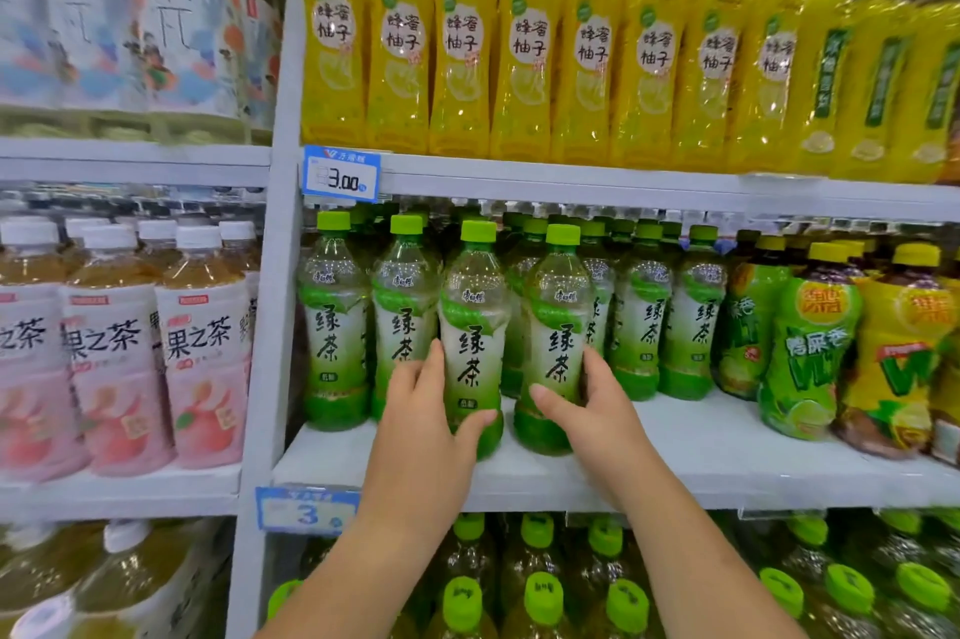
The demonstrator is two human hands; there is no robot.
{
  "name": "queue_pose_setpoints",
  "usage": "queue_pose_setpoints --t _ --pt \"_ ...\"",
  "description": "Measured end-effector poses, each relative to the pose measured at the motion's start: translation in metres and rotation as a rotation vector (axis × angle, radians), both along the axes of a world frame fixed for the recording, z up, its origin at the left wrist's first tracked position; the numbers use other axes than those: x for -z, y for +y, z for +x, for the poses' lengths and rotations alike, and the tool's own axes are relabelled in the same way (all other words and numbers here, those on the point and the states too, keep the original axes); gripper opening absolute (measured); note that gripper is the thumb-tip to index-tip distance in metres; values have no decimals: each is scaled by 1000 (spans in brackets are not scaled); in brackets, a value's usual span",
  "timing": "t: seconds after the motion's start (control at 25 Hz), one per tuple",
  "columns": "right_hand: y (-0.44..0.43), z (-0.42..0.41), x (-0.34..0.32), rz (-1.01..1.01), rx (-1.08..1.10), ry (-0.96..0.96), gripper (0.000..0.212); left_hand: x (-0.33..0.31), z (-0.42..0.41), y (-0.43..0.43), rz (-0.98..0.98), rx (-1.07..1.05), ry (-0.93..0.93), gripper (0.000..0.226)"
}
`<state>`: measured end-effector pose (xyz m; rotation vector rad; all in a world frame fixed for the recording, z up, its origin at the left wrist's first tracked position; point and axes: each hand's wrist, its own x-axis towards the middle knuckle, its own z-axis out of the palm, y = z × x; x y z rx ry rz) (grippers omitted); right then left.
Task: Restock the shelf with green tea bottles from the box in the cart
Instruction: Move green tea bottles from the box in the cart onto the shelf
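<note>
Two green tea bottles stand upright near the front of the white middle shelf [675, 462]. My left hand [426, 410] grips the left bottle [475, 326] low on its label, thumb across the front. My right hand [587, 404] grips the right bottle [558, 321] the same way. More green tea bottles [332, 321] with green caps stand in rows to the left, behind and to the right. The box and cart are out of view.
Yellow honey-citron bottles [462, 51] fill the shelf above. Lime-green and yellow lemon tea bottles [810, 352] crowd the right end of the middle shelf. Pink fruit tea bottles [202, 352] stand in the left bay. Green-capped bottles [540, 597] sit below. A price tag [340, 173] hangs above.
</note>
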<state>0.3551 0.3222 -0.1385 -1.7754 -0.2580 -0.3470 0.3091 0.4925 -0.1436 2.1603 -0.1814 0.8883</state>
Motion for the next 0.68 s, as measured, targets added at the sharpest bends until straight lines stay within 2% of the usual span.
queue_pose_setpoints --t 0.12,0.24,0.44,0.68 --pt "-2 3 2 -30 30 5 53 4 7 -3 -32 -64 -20 69" --pt "-2 3 4 -56 83 -8 64 7 13 -5 -9 -124 -17 65" --pt "0 1 3 -67 78 -37 52 10 19 -2 130 -273 -24 59" --pt "3 0 -1 -88 49 1 47 19 25 9 189 -252 -71 55"
